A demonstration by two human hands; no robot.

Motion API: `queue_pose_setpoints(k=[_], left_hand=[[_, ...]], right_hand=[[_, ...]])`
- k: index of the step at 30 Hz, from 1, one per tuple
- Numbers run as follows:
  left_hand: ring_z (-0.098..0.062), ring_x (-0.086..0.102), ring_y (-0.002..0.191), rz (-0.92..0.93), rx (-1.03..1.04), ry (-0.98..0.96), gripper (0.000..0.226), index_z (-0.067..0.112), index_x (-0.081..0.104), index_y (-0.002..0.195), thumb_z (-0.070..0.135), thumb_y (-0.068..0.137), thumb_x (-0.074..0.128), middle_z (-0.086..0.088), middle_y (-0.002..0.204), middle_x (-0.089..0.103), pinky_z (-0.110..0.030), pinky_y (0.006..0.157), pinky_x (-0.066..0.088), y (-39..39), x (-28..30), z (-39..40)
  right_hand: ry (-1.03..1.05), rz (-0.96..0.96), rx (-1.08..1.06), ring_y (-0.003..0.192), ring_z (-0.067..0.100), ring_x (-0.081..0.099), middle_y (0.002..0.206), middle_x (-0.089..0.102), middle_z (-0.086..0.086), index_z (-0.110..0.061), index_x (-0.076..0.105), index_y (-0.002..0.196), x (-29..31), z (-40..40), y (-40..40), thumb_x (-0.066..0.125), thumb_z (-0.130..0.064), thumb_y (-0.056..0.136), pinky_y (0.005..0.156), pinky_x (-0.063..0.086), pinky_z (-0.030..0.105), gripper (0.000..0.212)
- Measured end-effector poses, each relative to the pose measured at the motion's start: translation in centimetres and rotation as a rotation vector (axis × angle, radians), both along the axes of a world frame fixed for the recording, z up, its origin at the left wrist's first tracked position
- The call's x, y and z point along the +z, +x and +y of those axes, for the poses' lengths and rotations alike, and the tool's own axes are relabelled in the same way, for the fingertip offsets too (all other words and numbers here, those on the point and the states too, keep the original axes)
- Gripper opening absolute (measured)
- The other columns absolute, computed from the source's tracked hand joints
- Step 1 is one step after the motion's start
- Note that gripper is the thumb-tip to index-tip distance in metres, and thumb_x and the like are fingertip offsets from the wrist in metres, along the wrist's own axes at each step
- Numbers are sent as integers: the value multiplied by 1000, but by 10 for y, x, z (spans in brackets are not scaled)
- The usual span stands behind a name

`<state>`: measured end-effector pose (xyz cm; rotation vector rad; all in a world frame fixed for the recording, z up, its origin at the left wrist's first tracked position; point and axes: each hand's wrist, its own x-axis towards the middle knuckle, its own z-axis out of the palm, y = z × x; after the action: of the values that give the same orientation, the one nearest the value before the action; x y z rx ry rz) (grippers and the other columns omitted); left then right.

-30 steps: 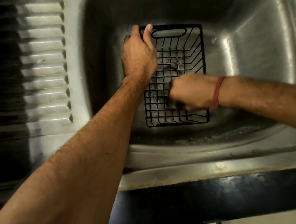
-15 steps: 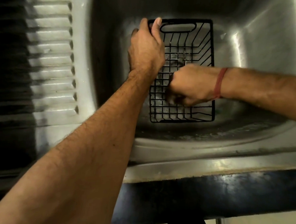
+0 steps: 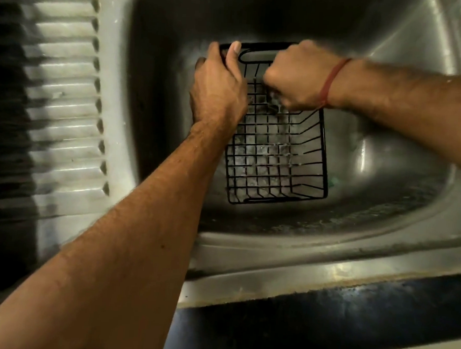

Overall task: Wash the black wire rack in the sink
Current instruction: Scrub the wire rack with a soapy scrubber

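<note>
A black wire rack (image 3: 276,161) lies in the steel sink (image 3: 387,146), its handle end at the far side. My left hand (image 3: 218,90) grips the rack's far left corner, thumb and fingers curled over the rim. My right hand (image 3: 297,76), a red band on its wrist, is a closed fist at the rack's far end, pressed onto the wires. A small dark, soapy scrubber (image 3: 273,102) peeks from under that fist; most of it is hidden. Suds cling to the rack's floor.
A ribbed steel drainboard (image 3: 66,97) runs along the left of the basin. The sink's front rim (image 3: 326,272) and a dark counter edge (image 3: 350,316) lie toward me. A small green speck (image 3: 332,182) sits on the basin floor right of the rack.
My right fist has moved from the middle of the rack up to its far handle end. My left hand keeps its grip on the same corner.
</note>
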<state>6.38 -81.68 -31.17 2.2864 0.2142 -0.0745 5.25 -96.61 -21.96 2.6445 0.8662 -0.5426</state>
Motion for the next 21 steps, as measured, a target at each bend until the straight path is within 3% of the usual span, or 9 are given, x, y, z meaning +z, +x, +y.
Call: queue_pose_setpoints(k=[2, 6, 13, 17, 19, 21], left_hand=[[-11, 67, 91, 6, 8, -10, 44, 26, 61, 131, 58, 114, 37, 2, 111, 66, -38, 79, 63, -2, 1, 0], [-14, 68, 90, 25, 7, -21, 42, 27, 60, 126, 59, 113, 36, 2, 108, 67, -41, 79, 64, -4, 4, 1], [-17, 68, 91, 39, 7, -6, 43, 26, 61, 125, 59, 114, 35, 1, 110, 67, -41, 79, 62, -7, 9, 0], [-15, 68, 90, 45, 7, -1, 44, 28, 60, 127, 61, 113, 34, 2, 109, 67, -41, 78, 63, -5, 6, -1], [-16, 69, 89, 43, 11, -5, 44, 29, 60, 127, 61, 113, 34, 2, 109, 67, -42, 77, 64, -4, 5, -1], [-17, 70, 89, 48, 14, -11, 43, 30, 60, 126, 62, 112, 34, 2, 109, 67, -43, 77, 65, -4, 3, -1]], right_hand=[[-22, -13, 41, 85, 32, 67, 78, 58, 7, -11, 65, 94, -7, 5, -9, 78, -26, 88, 74, 56, 43, 20], [-12, 229, 46, 94, 22, 70, 89, 61, 0, -18, 65, 103, -7, 1, -38, 79, -30, 89, 83, 59, 32, 23], [178, -162, -362, 85, 36, 69, 85, 65, 13, -11, 67, 100, -20, 12, -18, 70, -17, 97, 81, 58, 48, 8], [228, 63, -228, 82, 22, 64, 89, 62, 4, -14, 66, 99, -27, 23, -33, 75, -15, 89, 73, 53, 32, 13], [120, 243, -108, 79, 15, 58, 87, 59, -1, -17, 68, 99, -19, 13, -39, 75, -19, 89, 70, 49, 26, 13], [-5, 296, -15, 83, 13, 60, 90, 61, -3, -23, 69, 103, -12, 2, -40, 76, -27, 89, 72, 52, 24, 16]])
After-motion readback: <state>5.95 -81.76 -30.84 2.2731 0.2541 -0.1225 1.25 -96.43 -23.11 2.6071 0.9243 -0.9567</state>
